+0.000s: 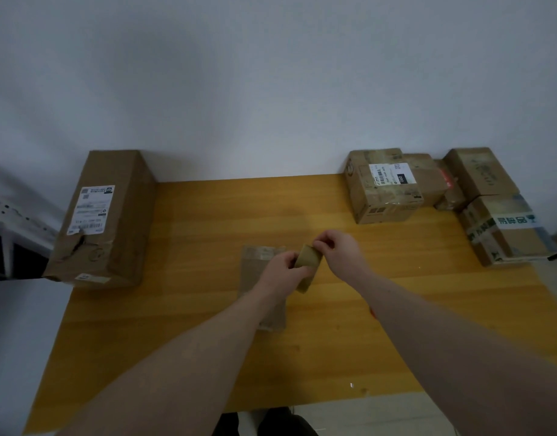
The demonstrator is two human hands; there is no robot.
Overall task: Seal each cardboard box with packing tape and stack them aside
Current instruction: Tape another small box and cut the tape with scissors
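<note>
The roll of packing tape [308, 258] is held up just above the flat cardboard box [261, 272], which lies mid-worktop [192, 231] with its long axis running away from the person. The left hand [278, 272] grips the roll, directly over the box; the right hand [335, 248] pinches the roll's top edge, probably picking for the tape end.
</note>
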